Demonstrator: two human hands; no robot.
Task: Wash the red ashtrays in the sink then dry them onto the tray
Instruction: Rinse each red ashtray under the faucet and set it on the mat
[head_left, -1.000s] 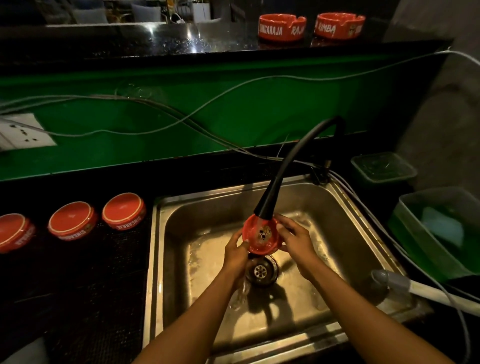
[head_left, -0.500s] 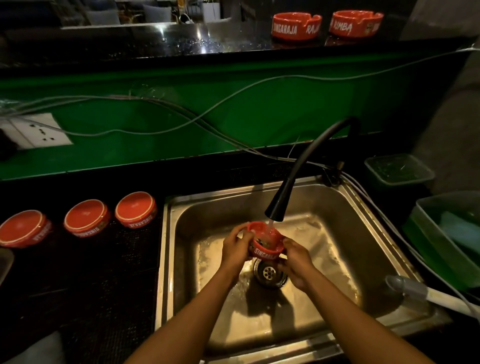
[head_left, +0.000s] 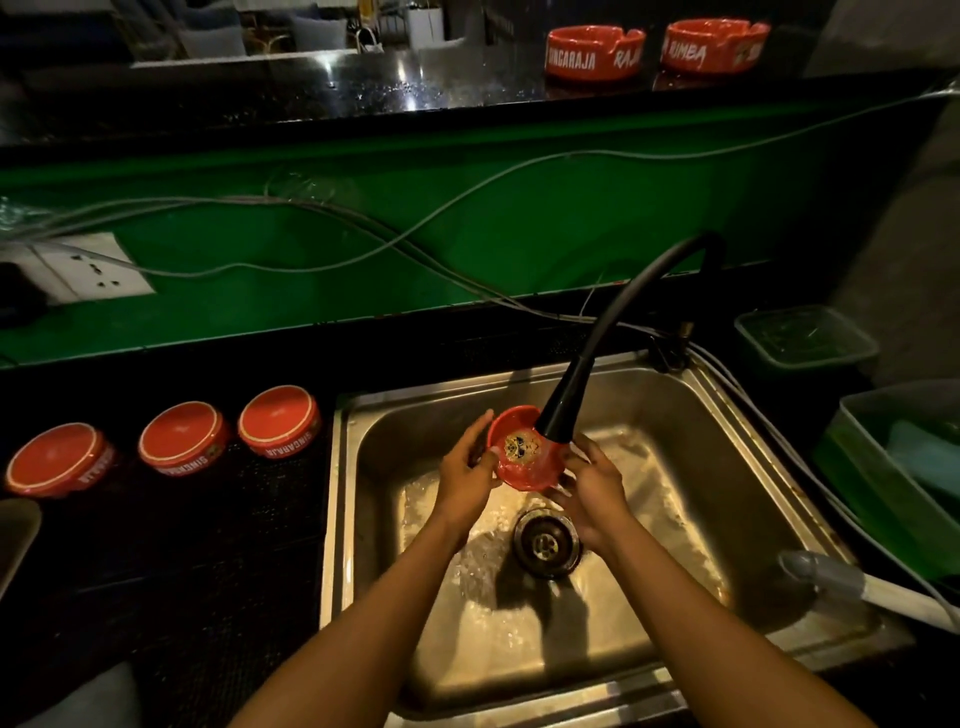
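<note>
Fingers (head_left: 480, 434) of both hands tilting ashtray (head_left: 524, 457) hollow upward again, under faucet (head_left: 563, 410)

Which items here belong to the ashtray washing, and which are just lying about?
Job: red ashtray held by left hand and right hand; faucet; sink; three upturned ashtrays; two ashtrays on the ledge.
Lying about: cables, wall socket, green bins.
</note>
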